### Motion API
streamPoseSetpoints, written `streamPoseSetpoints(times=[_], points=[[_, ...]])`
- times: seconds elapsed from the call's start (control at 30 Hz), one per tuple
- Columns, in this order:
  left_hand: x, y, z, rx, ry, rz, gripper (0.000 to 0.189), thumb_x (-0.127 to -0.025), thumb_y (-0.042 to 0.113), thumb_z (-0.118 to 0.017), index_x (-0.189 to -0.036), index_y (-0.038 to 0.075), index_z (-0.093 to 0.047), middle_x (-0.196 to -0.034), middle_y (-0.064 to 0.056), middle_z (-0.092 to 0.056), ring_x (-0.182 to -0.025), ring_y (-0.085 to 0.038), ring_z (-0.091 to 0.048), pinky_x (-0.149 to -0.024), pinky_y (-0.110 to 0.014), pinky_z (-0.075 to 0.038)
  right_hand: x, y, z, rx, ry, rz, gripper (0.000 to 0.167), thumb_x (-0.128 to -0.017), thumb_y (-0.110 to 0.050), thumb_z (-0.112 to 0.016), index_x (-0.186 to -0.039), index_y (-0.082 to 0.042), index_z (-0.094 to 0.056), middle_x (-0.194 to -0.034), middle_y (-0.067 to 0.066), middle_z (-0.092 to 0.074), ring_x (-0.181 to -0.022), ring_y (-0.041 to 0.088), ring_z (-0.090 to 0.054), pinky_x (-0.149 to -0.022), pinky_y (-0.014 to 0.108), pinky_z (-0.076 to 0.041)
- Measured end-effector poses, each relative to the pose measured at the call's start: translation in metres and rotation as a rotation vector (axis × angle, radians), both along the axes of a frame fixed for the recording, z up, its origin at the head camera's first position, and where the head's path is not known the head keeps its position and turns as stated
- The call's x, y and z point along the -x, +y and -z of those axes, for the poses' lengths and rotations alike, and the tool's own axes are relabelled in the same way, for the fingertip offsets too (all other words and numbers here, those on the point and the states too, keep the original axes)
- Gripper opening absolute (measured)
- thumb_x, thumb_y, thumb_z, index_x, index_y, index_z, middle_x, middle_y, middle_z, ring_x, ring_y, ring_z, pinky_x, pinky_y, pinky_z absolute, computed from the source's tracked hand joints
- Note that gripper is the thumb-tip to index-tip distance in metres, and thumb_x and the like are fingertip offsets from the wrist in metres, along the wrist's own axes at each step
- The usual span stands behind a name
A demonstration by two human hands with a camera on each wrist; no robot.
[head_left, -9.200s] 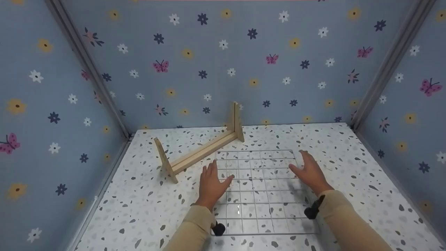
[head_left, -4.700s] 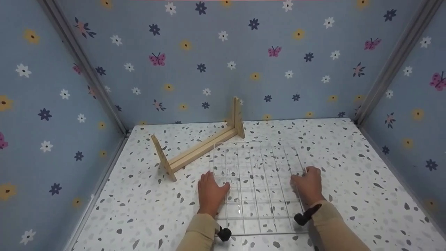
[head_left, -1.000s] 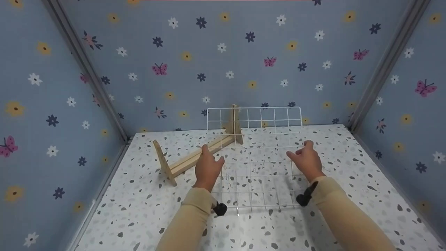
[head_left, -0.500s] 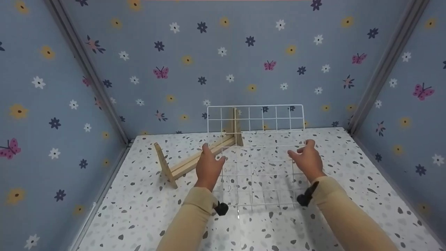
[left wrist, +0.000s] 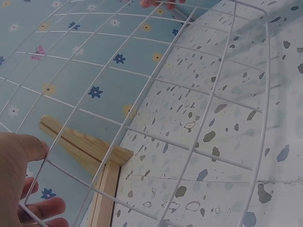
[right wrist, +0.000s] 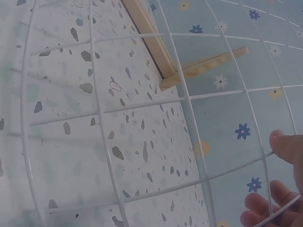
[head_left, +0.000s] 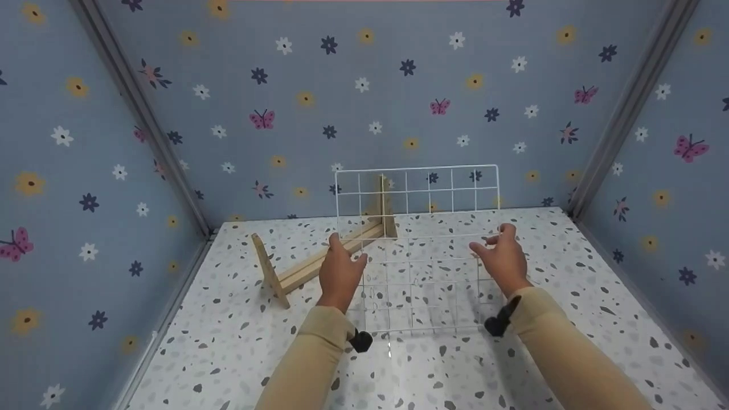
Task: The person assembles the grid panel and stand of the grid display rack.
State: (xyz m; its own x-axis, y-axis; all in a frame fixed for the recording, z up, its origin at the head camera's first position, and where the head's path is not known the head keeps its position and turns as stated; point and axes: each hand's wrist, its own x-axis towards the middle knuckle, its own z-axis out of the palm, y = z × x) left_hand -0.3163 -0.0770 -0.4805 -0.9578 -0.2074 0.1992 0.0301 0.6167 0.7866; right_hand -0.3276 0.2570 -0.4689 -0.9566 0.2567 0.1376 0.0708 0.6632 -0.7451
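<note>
A white wire grid panel (head_left: 417, 168) is raised off the table and tilted, its far edge highest against the back wall. My left hand (head_left: 340, 277) grips its left side; in the left wrist view the thumb and fingers (left wrist: 47, 208) curl round the edge wire. On the opposite side my right hand (head_left: 504, 261) holds the other edge wire, its fingertips (right wrist: 258, 203) showing in the right wrist view. Behind the panel's left part stands a wooden stand (head_left: 307, 274), a long bar with an upright at each end. The grid crosses in front of its far upright.
The white speckled table (head_left: 228, 353) is closed in by blue flowered panels at the back (head_left: 342, 68), left and right. Grey metal posts (head_left: 142, 114) run up the corners. A black strap-on piece (head_left: 361, 340) sits at each wrist.
At first the grid lay flat with both hands spread beside it. The hands took its sides and lifted it, far edge up. Over the last second it rose slightly more; the stand stayed put.
</note>
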Motion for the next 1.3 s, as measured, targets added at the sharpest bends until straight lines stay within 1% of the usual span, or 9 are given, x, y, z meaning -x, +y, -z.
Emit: streamPoseSetpoints(times=[0.1,0.3,0.4,0.57,0.7,0.93,1.0,1.07,1.3], points=[[0.0001,-0.0003,-0.0003,-0.002,0.006,-0.001,0.084,-0.094,0.029,-0.074,-0.156,0.003,-0.025,-0.12,-0.018,-0.068,-0.096,-0.03,-0.069,-0.077,-0.048,-0.054,0.0008,-0.0015,-0.0009,0.023,-0.004,0.007,0.08,-0.095,-0.038,-0.072,-0.15,-0.003,-0.025,-0.133,0.02,-0.06,-0.11,0.037,-0.064,-0.093,0.053,-0.048],[0.0019,-0.0005,-0.0015,0.025,0.03,-0.014,0.082,-0.094,0.029,-0.075,-0.155,0.004,-0.028,-0.112,-0.013,-0.069,-0.085,-0.027,-0.067,-0.07,-0.045,-0.053,0.0015,-0.0026,-0.0007,0.049,-0.018,0.021,0.079,-0.095,-0.038,-0.071,-0.15,-0.004,-0.025,-0.135,0.02,-0.059,-0.114,0.037,-0.062,-0.094,0.053,-0.049],[0.0026,-0.0001,-0.0007,0.034,0.036,-0.027,0.08,-0.093,0.029,-0.076,-0.154,0.005,-0.029,-0.111,-0.011,-0.068,-0.084,-0.026,-0.067,-0.069,-0.044,-0.053,0.0014,-0.0029,0.0011,0.061,0.002,0.027,0.077,-0.095,-0.036,-0.072,-0.149,-0.005,-0.026,-0.134,0.019,-0.06,-0.114,0.036,-0.063,-0.092,0.052,-0.05],[0.0028,0.0002,0.0009,0.049,0.049,-0.038,0.077,-0.093,0.03,-0.075,-0.152,0.007,-0.031,-0.115,-0.012,-0.069,-0.086,-0.028,-0.068,-0.07,-0.045,-0.053,0.0021,-0.004,0.004,0.08,0.05,0.033,0.074,-0.095,-0.034,-0.073,-0.147,-0.006,-0.028,-0.131,0.016,-0.06,-0.114,0.034,-0.064,-0.088,0.05,-0.052],[0.0037,0.0003,0.0004,0.039,0.065,-0.041,0.078,-0.093,0.029,-0.076,-0.153,0.007,-0.031,-0.118,-0.014,-0.068,-0.086,-0.028,-0.068,-0.07,-0.045,-0.053,0.0036,-0.0045,0.0029,0.091,0.069,0.034,0.074,-0.095,-0.033,-0.073,-0.148,-0.006,-0.027,-0.131,0.016,-0.059,-0.116,0.034,-0.063,-0.09,0.051,-0.052],[0.0048,0.0,-0.0011,0.03,0.108,-0.027,0.078,-0.093,0.027,-0.076,-0.153,0.005,-0.03,-0.115,-0.013,-0.066,-0.069,-0.023,-0.063,-0.06,-0.04,-0.05,0.0028,-0.0063,0.0026,0.096,0.13,0.035,0.075,-0.094,-0.034,-0.075,-0.146,-0.004,-0.029,-0.132,0.016,-0.058,-0.117,0.035,-0.062,-0.092,0.054,-0.051],[0.0051,-0.0001,-0.001,0.024,0.111,-0.03,0.078,-0.093,0.026,-0.076,-0.153,0.005,-0.03,-0.114,-0.013,-0.065,-0.067,-0.021,-0.061,-0.058,-0.039,-0.049,0.0024,-0.0074,0.0025,0.104,0.137,0.037,0.075,-0.094,-0.034,-0.075,-0.146,-0.004,-0.03,-0.133,0.016,-0.059,-0.118,0.036,-0.063,-0.093,0.054,-0.051],[0.0053,-0.0002,-0.0007,0.022,0.107,-0.036,0.077,-0.093,0.025,-0.076,-0.152,0.005,-0.031,-0.114,-0.013,-0.065,-0.068,-0.02,-0.061,-0.059,-0.039,-0.049,0.0028,-0.0086,0.002,0.114,0.135,0.043,0.075,-0.093,-0.034,-0.075,-0.145,-0.004,-0.031,-0.133,0.015,-0.059,-0.119,0.035,-0.063,-0.095,0.053,-0.051],[0.0071,-0.0005,-0.0006,0.007,0.111,-0.033,0.075,-0.093,0.024,-0.076,-0.151,0.007,-0.031,-0.115,-0.015,-0.065,-0.069,-0.021,-0.061,-0.059,-0.039,-0.049,0.0048,-0.0106,0.0003,0.124,0.138,0.059,0.074,-0.093,-0.032,-0.075,-0.146,-0.006,-0.031,-0.136,0.016,-0.058,-0.122,0.035,-0.061,-0.097,0.052,-0.05]])
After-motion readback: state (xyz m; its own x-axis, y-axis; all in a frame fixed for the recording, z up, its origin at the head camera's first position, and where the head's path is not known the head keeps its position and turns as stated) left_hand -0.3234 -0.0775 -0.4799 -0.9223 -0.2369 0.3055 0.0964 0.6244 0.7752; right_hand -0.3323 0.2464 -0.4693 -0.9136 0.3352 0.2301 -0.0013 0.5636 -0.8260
